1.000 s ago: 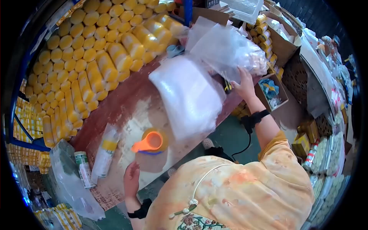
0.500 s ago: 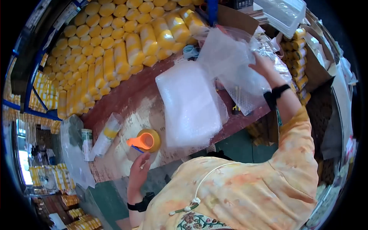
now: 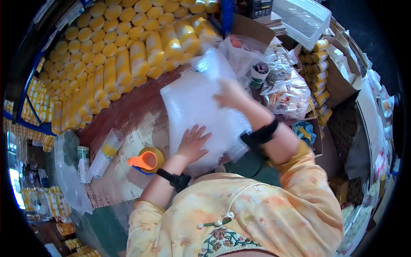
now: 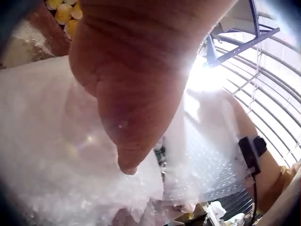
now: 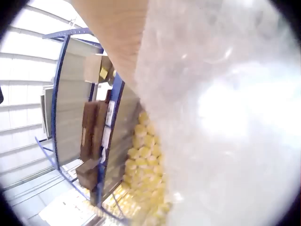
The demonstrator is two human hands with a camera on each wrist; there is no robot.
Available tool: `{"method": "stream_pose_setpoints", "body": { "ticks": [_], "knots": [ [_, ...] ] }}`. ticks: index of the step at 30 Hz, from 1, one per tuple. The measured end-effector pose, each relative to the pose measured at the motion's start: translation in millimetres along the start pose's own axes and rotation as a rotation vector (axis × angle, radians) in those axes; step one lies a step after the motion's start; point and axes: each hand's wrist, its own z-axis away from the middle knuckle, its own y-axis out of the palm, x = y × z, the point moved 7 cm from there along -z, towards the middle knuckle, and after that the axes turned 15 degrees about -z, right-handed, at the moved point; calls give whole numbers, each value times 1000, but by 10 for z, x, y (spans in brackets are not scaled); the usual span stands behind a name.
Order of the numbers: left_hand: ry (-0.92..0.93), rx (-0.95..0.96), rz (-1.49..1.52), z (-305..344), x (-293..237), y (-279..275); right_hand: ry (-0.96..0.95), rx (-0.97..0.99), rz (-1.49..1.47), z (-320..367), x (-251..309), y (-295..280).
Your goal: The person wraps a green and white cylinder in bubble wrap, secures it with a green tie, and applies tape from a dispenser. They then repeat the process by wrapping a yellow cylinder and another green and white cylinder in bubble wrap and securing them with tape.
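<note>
A white stack of bubble-wrap sheets point(image 3: 184, 100) lies on the worn red table point(image 3: 124, 107). My left hand point(image 3: 193, 144) rests on its near part with fingers spread; the left wrist view shows that hand point(image 4: 136, 94) from below, over the white plastic. Blurred by motion, my right hand point(image 3: 232, 94) is above the stack's far right part, fingers curled on a loose bubble-wrap sheet point(image 3: 212, 64). This sheet point(image 4: 202, 160) hangs down beside the right arm in the left wrist view and fills much of the right wrist view point(image 5: 225, 117).
An orange tape dispenser point(image 3: 149, 160) sits on a tape roll point(image 3: 157, 155) left of the stack. Two wrapped rolls point(image 3: 106, 154) lie further left. Yellow-and-white packs point(image 3: 124, 64) are piled at the back. Plastic-bagged goods point(image 3: 287, 96) and a box with blue plastic point(image 3: 305, 132) are at right.
My right hand has swung left from the bagged goods to above the stack, bringing the loose sheet along. My left hand has moved from beside the tape onto the stack.
</note>
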Motion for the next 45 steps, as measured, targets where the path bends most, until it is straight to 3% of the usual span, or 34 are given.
{"method": "stream_pose_setpoints", "body": {
  "ticks": [2, 5, 6, 9, 11, 13, 17, 20, 22, 24, 25, 27, 28, 30, 31, 33, 36, 37, 38, 39, 40, 42, 43, 44, 45],
  "knots": [
    [24, 22, -155, 21, 5, 61, 15, 37, -48, -36, 25, 603],
    [-96, -202, 191, 199, 210, -103, 15, 88, 49, -62, -269, 1366],
    [-266, -295, 243, 297, 281, -288, -16, 86, 82, -29, -398, 1573],
    [-553, -397, 299, 771, 597, -328, -75, 98, 127, -20, -404, 1784],
    [-562, -381, 292, 893, 618, -375, -65, 134, 122, 30, -411, 1873],
    [-511, -388, 213, 815, 552, -481, -36, 165, 101, -45, -416, 1890],
    [-341, -342, 236, 366, 327, -624, -233, 95, -168, 21, -388, 1807],
    [-408, -157, 262, 222, 496, -113, -53, 83, -503, 209, -578, 1453],
    [-368, -138, 183, 261, 587, 85, -417, -242, -108, 466, -478, 876],
    [-366, -91, 80, 260, 598, 70, -294, -369, 298, 699, -425, 437],
    [-428, -149, 128, 259, 643, 73, -173, -318, 308, 722, -577, 368],
    [-551, -274, 213, 235, 768, 79, 53, -152, 4, 641, -1194, 547],
    [-668, -169, 389, 215, 824, 154, 66, -71, -62, 651, -1300, 732],
    [-711, -122, 444, 161, 865, 266, 40, 94, -68, 755, -1196, 1108],
    [-733, -96, 472, 142, 879, 315, 157, 115, 6, 889, -876, 1045],
    [-736, -75, 527, 128, 856, 305, 103, 70, 82, 865, -931, 1124],
    [-802, 5, 458, 242, 837, 311, 143, 100, -50, 743, -1057, 935],
    [-839, 43, 419, 283, 816, 346, -1, -52, 16, 654, -1152, 863],
    [-797, 3, 448, 276, 830, 410, -51, -149, 56, 630, -963, 631],
    [-762, -44, 472, 266, 851, 447, -296, -351, 189, 687, -772, 486],
    [-692, -44, 525, 205, 772, 394, -359, -412, 242, 734, -478, 372],
    [-612, -93, 495, 155, 751, 420, -582, -330, 100, 734, 139, 370],
    [-718, -101, 425, 237, 665, 287, -646, -209, 176, 681, 276, 522],
    [-691, -140, 691, 240, 689, 409, -706, -120, 255, 610, 339, 703],
    [-679, -133, 422, 288, 725, 297, -769, -52, 343, 524, 399, 907]
  ]
}}
